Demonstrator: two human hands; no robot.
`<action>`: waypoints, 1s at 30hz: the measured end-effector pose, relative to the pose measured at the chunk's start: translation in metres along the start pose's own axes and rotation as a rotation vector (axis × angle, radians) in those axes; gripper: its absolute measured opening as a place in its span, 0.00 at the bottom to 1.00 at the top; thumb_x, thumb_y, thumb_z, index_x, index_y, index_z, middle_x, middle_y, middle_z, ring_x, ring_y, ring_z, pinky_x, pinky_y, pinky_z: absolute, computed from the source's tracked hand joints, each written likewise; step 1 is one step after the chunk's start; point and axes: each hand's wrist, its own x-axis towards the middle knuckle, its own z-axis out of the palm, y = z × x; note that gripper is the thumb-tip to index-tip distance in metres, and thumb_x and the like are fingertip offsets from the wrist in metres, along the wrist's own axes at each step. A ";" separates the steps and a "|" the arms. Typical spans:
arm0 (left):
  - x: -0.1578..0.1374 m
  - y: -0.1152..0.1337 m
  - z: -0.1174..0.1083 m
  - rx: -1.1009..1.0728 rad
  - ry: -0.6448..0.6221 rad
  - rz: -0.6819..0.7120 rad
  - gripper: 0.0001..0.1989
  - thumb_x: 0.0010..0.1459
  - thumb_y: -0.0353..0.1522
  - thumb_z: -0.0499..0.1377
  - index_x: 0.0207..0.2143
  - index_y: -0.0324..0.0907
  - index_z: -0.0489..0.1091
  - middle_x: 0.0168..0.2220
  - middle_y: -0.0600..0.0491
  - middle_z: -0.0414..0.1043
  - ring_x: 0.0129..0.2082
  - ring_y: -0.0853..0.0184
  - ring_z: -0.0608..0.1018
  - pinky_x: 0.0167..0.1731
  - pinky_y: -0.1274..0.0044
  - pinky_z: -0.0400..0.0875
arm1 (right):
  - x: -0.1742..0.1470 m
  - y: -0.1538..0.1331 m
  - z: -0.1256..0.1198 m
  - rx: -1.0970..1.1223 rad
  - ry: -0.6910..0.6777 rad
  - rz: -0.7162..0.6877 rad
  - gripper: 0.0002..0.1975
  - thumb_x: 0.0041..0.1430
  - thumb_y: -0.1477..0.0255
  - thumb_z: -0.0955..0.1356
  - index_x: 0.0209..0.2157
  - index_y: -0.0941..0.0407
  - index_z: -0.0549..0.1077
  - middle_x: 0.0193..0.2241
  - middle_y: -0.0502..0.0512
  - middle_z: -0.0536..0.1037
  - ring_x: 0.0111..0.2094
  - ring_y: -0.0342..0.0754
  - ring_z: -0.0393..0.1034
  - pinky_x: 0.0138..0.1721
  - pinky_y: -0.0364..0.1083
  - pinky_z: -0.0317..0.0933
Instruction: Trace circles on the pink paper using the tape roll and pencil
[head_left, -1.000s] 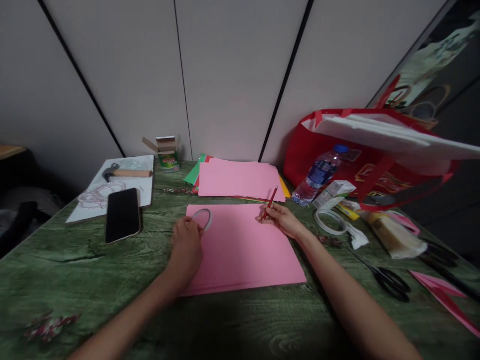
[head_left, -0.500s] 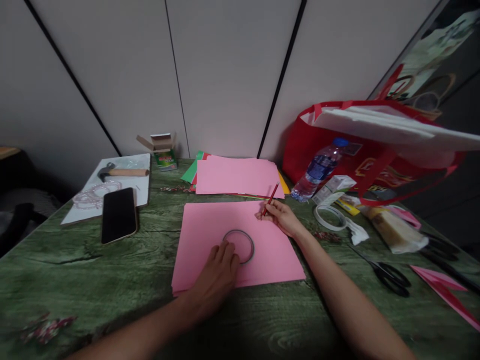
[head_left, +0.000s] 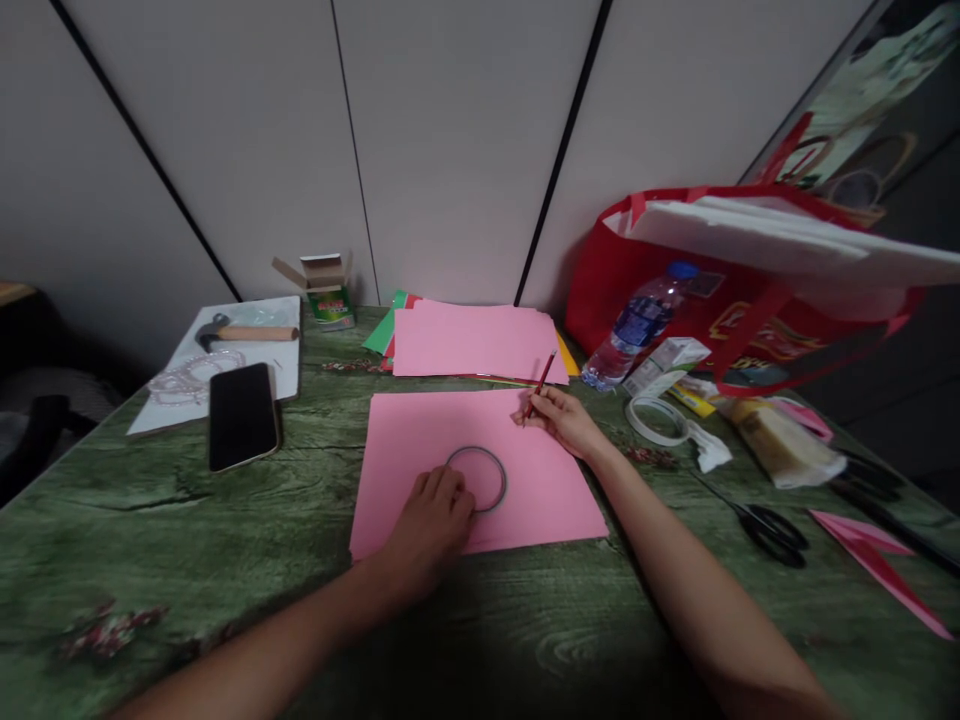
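Note:
Pink paper sheets point(head_left: 405, 430) lie stacked in front of me, with a thin grey ring point(head_left: 504, 482) flat on top. My left hand point(head_left: 439, 515) rests on the paper with its fingers bent together at the ring's lower left edge, holding it; the fingertips partly hide that edge. Between the fingers of my right hand point(head_left: 562, 418) is a dark red pencil point(head_left: 543, 376), tilted with its upper end pointing up and away. This hand is over the upper right part of the paper, apart from the ring.
Behind lie more pink sheets point(head_left: 472, 340). Left: a phone point(head_left: 243, 417), a hammer point(head_left: 255, 334) on a white board and an opened small box point(head_left: 330, 305). Right: a water bottle point(head_left: 637, 325), a red bag point(head_left: 592, 270), a white tape roll point(head_left: 660, 425), scissors point(head_left: 772, 535) and folded pink paper point(head_left: 877, 565).
The whole view has shifted slightly, so the table's things sit a little higher in it. Both hands keep nearly the same place on the paper, left at the ring, right with the pencil.

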 end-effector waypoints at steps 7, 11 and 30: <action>0.001 -0.001 -0.004 -0.203 0.137 -0.047 0.02 0.57 0.26 0.55 0.34 0.39 0.64 0.43 0.45 0.61 0.45 0.59 0.65 0.41 0.66 0.69 | 0.000 -0.001 0.000 -0.008 0.005 0.003 0.16 0.46 0.61 0.74 0.31 0.57 0.69 0.25 0.49 0.75 0.30 0.47 0.75 0.37 0.48 0.70; 0.002 -0.004 -0.002 -0.272 0.174 -0.072 0.03 0.58 0.25 0.53 0.34 0.40 0.64 0.42 0.46 0.62 0.46 0.60 0.66 0.41 0.67 0.70 | -0.001 -0.003 0.002 -0.019 0.007 -0.001 0.16 0.47 0.60 0.73 0.30 0.56 0.69 0.25 0.49 0.75 0.30 0.47 0.75 0.38 0.49 0.70; -0.002 -0.009 0.010 -0.129 0.127 0.042 0.07 0.62 0.29 0.51 0.32 0.38 0.67 0.45 0.44 0.66 0.56 0.56 0.62 0.52 0.61 0.66 | -0.011 -0.007 0.088 -0.289 -0.070 -0.127 0.13 0.52 0.65 0.69 0.36 0.55 0.66 0.22 0.48 0.75 0.28 0.45 0.74 0.32 0.46 0.68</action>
